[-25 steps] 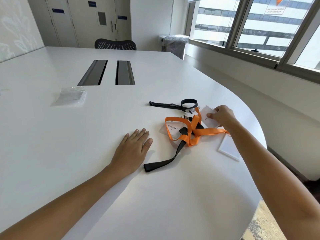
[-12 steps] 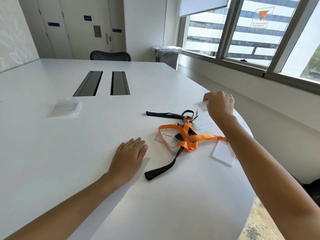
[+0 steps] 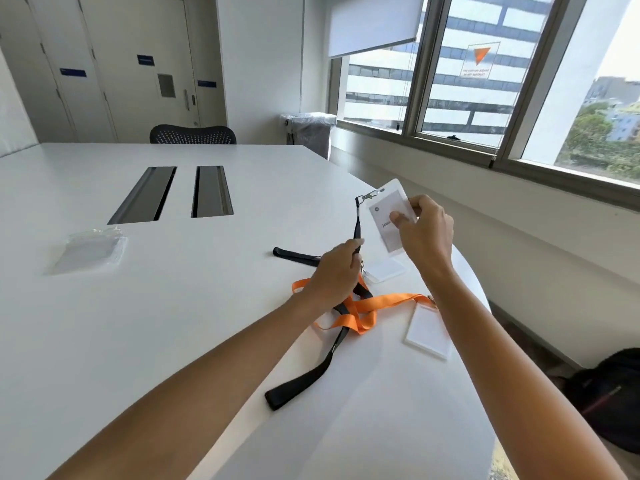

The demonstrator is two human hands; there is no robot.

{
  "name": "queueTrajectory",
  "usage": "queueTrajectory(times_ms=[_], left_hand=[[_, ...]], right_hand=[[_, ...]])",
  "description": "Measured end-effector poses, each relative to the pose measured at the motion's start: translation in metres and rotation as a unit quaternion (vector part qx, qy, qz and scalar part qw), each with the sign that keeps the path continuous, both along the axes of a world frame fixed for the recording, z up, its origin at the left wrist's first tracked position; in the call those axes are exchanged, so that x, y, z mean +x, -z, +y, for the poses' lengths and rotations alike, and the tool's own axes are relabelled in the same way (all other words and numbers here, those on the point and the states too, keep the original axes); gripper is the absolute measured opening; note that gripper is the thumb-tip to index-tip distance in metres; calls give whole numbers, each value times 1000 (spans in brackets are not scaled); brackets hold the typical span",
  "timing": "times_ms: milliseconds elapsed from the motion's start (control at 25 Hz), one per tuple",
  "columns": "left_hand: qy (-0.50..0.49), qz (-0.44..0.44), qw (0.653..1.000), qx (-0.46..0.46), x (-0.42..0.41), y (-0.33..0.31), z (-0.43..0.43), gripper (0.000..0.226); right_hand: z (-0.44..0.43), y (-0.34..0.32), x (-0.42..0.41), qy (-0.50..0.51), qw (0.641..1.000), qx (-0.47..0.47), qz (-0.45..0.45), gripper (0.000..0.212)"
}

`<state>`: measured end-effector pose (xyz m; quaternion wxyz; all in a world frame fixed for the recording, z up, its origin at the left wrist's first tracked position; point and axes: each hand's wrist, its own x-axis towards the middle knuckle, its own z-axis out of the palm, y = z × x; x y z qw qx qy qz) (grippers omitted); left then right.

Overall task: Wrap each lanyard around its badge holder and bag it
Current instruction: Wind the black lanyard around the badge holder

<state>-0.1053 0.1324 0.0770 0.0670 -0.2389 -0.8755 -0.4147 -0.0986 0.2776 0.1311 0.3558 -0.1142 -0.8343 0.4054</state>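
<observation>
Left hand (image 3: 337, 271) was flat on the table (image 3: 173, 341), now it's up and pinching the black lanyard (image 3: 356, 226) just below its metal clip (image 3: 367, 195). Right hand (image 3: 424, 237) has lifted the badge holder (image 3: 388, 209) clear of the table, thumb on the card face, fingers curled behind. The strap hangs nearly straight between clip and left fingers, and below my hand it drops into the pile. Black straps there are crossed with the orange lanyard (image 3: 367, 308), can't tell which black tail is mine. Risk: if I start winding now, the tail snags the orange loop and drags it along, with the spare holder (image 3: 384, 271) just beside it, or shoves the other holder (image 3: 429, 336) off the near edge. The clip could also twist the holder out of my light grip. Bags (image 3: 86, 254) sit well apart, far left.
</observation>
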Motion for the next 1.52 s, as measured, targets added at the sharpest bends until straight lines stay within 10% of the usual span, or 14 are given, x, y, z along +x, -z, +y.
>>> queueTrajectory(times_ms=[200, 600, 840, 1120, 1320, 1520], left_hand=[[42, -49, 984, -164, -32, 14, 28, 38], [13, -39, 984, -172, -54, 50, 6, 26], [-16, -13, 997, -74, -46, 39, 0, 20], [8, -16, 999, 46, -19, -1, 18, 31], [181, -231, 950, 104, -7, -12, 4, 33], [89, -138, 957, 240, -2, -35, -4, 17]], right_hand=[[8, -18, 5, -84, 983, -161, 42, 15], [-6, -44, 19, -121, 932, -272, 206, 14], [-12, -51, 20, -92, 961, -153, 212, 10], [-20, -52, 23, -157, 937, -279, 140, 16], [-21, -68, 28, -124, 912, -341, 193, 8], [-24, -66, 31, -139, 889, -413, 138, 13]])
